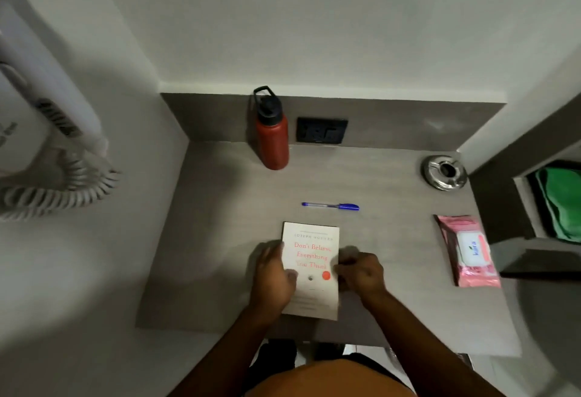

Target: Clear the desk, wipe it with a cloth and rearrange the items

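Observation:
A white book (pixel 314 258) with red title letters lies flat near the front edge of the grey desk (pixel 220 239). My left hand (pixel 273 277) grips its left edge, thumb on the cover. My right hand (pixel 361 274) touches the right edge with curled fingers. Beyond the book lies a blue pen (pixel 330 206). A red bottle (pixel 272 132) with a black lid stands at the back. A pink wipes pack (pixel 467 250) lies at the right edge. A green cloth (pixel 562 204) sits in a recess to the right.
A metal ashtray (pixel 444 172) sits at the back right corner. A black wall socket (pixel 321 130) is set in the back panel. A white wall-mounted hairdryer (pixel 41 119) with a coiled cord hangs on the left wall.

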